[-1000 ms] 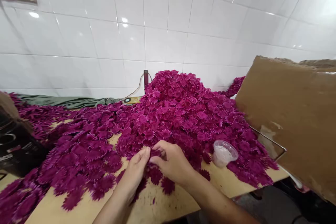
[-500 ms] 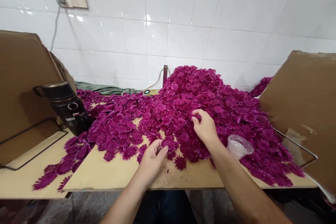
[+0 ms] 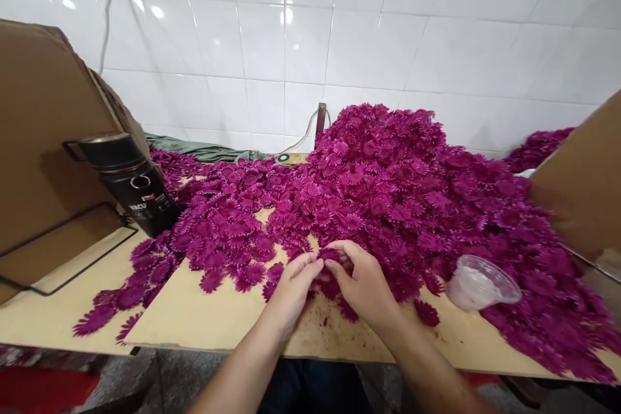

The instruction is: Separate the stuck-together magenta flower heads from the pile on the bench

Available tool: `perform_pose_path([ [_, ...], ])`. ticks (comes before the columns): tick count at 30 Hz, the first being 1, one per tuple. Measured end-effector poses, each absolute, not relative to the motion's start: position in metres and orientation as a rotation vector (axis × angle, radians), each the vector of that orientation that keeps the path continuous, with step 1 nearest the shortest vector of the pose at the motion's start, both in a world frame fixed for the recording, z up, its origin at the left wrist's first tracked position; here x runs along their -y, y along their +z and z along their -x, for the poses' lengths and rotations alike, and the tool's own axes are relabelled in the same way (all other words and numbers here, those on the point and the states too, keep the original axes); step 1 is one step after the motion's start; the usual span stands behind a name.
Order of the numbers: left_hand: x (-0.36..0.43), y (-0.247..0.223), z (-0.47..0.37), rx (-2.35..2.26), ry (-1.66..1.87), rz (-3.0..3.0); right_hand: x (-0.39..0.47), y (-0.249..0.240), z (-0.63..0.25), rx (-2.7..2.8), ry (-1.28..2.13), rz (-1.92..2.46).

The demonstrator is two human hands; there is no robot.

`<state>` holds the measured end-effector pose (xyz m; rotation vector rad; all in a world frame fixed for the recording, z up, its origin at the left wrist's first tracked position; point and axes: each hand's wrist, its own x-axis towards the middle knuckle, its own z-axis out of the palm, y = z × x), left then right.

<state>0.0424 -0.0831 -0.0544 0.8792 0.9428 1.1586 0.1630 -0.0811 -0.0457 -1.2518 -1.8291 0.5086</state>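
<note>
My left hand [image 3: 297, 281] and my right hand [image 3: 358, 275] meet in the middle, just above the front of the board. Between their fingertips they hold a purple fabric flower [image 3: 330, 255], partly covered by the fingers. Both thumbs press against it and the fingers curl behind. Right behind the hands rises a large heap of the same purple flowers [image 3: 388, 174]. To the right of my right hand, a clear plastic cup [image 3: 480, 283] with a whitish, translucent substance inside leans by the heap. One loose flower [image 3: 427, 313] lies between that cup and my right forearm.
A black vacuum flask [image 3: 133, 184] stands at left beside a cardboard box [image 3: 43, 116] and a black wire frame [image 3: 72, 259]. Another cardboard piece [image 3: 582, 181] bounds the right side. Behind the wooden board [image 3: 194, 320] is a white tiled wall [image 3: 257, 39].
My right hand has moved from the heap down and left to meet my left hand at the flower. The camera view has shifted slightly, and the cup appears farther right.
</note>
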Motion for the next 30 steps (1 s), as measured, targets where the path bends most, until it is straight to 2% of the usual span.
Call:
perform_pose_path([
  [3,0.078,-0.054,-0.041,-0.945,1.202,-0.987,0.082,-0.047,-0.162,1.913,0.464,1.192],
  [11,0.072,-0.05,-0.031,-1.102,1.284,-1.216,0.086,-0.032,-0.163,1.865,0.648,1.171],
  [18,0.072,-0.053,-0.03,-0.966,1.209,-1.035,0.081,-0.03,-0.145,1.767,0.889,1.209],
  [23,0.079,-0.052,-0.025,-0.911,1.14,-1.056,0.08,-0.03,-0.148,1.941,0.59,1.177],
  [30,0.083,-0.052,-0.025,-1.035,1.172,-1.288,0.068,-0.033,-0.15,1.909,0.141,1.443],
])
